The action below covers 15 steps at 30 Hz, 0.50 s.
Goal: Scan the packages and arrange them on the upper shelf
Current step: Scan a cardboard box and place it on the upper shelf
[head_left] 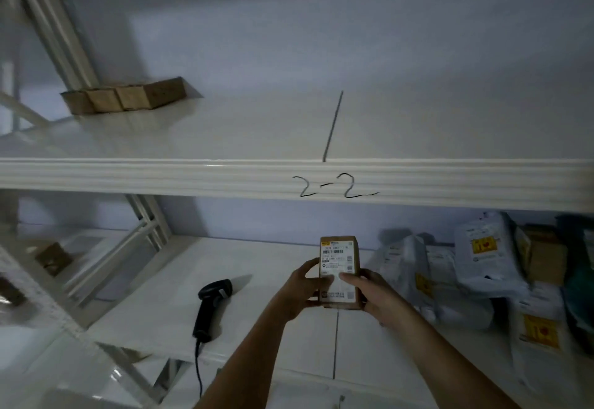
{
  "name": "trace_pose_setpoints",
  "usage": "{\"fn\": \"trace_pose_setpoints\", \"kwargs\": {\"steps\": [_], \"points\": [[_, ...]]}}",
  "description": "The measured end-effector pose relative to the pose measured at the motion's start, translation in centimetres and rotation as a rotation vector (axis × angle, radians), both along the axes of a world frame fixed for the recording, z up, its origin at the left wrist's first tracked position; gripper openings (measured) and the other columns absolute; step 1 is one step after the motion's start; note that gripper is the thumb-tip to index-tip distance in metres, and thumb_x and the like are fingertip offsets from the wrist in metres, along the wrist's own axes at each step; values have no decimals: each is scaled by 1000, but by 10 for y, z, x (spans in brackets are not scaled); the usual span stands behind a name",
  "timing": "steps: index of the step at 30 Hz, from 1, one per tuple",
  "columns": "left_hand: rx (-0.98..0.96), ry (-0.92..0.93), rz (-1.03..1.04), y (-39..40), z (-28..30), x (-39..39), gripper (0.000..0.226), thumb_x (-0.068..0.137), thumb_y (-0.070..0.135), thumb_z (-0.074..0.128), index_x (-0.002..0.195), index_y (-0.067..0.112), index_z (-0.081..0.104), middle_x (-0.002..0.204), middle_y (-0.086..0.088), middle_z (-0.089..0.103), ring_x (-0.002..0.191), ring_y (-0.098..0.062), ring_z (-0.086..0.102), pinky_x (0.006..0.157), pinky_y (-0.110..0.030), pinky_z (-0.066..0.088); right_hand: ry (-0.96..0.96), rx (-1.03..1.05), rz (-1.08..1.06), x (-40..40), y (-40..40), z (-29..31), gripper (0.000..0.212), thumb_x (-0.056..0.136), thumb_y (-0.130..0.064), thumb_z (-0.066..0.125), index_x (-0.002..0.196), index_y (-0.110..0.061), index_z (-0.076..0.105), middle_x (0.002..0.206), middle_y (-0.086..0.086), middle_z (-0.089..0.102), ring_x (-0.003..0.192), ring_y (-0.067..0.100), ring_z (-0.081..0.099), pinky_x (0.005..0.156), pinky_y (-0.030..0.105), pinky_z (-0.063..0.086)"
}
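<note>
Trouble, if it comes, will likely come on the lift: the small cardboard parcel is held out over the lower shelf with its upper half standing free of the grip, and the upper shelf's ribbed front lip, marked "2-2", runs straight across above it. Raised too close in, I'd guess the box top could catch that lip and twist loose. The barcode scanner lies face-down on the lower shelf to the left, its cord trailing off the front edge, so neither hand has it; whether this parcel has been scanned I cannot tell, and shelving it unscanned would be the other slip.

Both hands are wrapped round the parcel's lower part. The left hand cups its left side, and the right hand grips the right side with its thumb laid across the label.

The parcel is a slim brown carton, stood upright and facing the person, nearly covered by a white shipping label with a barcode near the top. It looks rigid and light.

Up on the upper shelf, a row of brown cartons sits at the far left against the frame. Grey mailer bags with yellow stickers are heaped at the right of the lower shelf.
</note>
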<state>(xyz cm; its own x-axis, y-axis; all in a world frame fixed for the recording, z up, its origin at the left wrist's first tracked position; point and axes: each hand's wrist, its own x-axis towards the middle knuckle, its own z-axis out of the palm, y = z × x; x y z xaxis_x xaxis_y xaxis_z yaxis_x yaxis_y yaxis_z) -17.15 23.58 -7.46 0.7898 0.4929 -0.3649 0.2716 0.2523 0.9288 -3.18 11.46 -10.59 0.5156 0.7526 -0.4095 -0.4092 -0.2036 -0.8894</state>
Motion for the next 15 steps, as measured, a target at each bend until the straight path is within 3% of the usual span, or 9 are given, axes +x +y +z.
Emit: {"fn": "trace_pose_setpoints", "kwargs": {"steps": [11, 13, 15], "points": [[1, 87, 209, 92, -28, -143, 29, 93, 10, 57, 121, 16, 59, 108, -8, 67, 99, -27, 67, 90, -42, 56, -138, -104, -1, -141, 97, -3, 51, 83, -16, 80, 127, -12, 55, 118, 13, 71, 100, 31, 72, 84, 52, 60], [-19, 109, 297, 109, -37, -164, 25, 94, 7, 52, 117, 16, 59, 101, -7, 64, 91, -26, 62, 80, -37, 55, -164, -132, -8, -160, 111, -5, 53, 81, -19, 81, 127, -14, 55, 120, 10, 70, 100, 29, 72, 85, 50, 60], [-45, 149, 363, 124, -45, -180, 19, 93, 8, 51, 107, 15, 61, 92, -8, 62, 80, -23, 57, 67, -33, 51, -183, -153, -14, -174, 122, -5, 40, 83, -17, 79, 117, -15, 58, 114, 8, 70, 100, 29, 71, 89, 50, 59]]}}
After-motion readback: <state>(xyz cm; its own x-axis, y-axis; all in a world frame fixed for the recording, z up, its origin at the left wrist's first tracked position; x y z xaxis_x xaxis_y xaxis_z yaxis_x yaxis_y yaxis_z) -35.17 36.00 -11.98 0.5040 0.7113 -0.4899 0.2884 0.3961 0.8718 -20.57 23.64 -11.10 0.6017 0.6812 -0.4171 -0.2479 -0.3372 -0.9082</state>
